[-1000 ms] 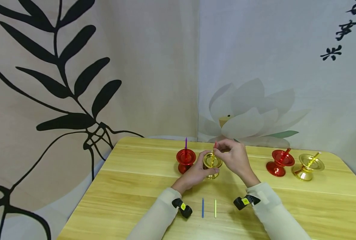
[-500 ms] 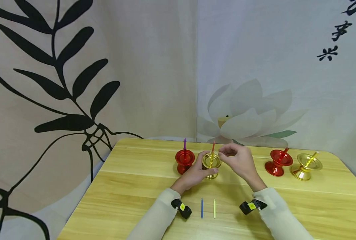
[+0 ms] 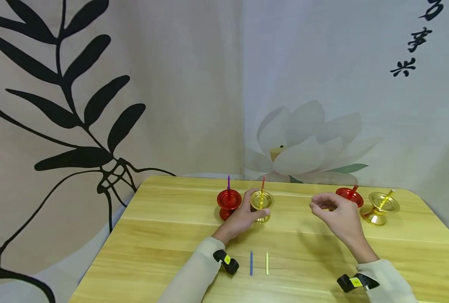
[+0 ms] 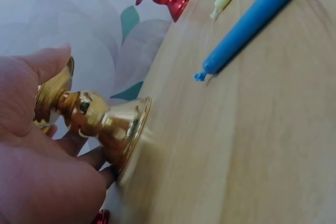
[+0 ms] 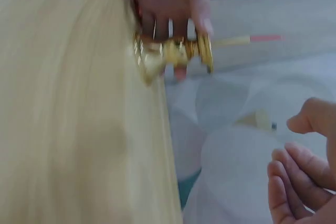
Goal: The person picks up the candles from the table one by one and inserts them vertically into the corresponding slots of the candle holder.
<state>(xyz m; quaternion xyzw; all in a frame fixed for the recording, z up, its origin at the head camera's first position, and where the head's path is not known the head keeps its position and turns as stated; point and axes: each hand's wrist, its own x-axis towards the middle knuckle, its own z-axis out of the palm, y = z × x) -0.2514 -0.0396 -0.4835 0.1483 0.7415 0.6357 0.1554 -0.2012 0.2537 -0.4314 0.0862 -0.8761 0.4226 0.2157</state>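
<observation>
Near far edge of bench point(image 3: 171, 223), your left hand point(image 3: 241, 219) curls round gold candlestick point(image 3: 261, 205), far fingers mostly hidden in head view; your right hand point(image 3: 339, 215) hovers apart, grip slack, empty, partly masking red candlestick point(image 3: 357, 199).

You have four holders, the gripped gold holder point(image 3: 258, 206), a red holder point(image 3: 226, 200) just left of it, another red holder point(image 3: 353, 198) and another gold holder point(image 3: 376, 209) well right of it, and four candles point(image 3: 251, 264): one in it, one left of it, two nearer you.

Pale backdrop point(image 3: 186, 84), probably cloth; black branch print point(image 3: 105, 101), faint lotus print point(image 3: 304, 153); wood-grain table point(image 3: 152, 223).
</observation>
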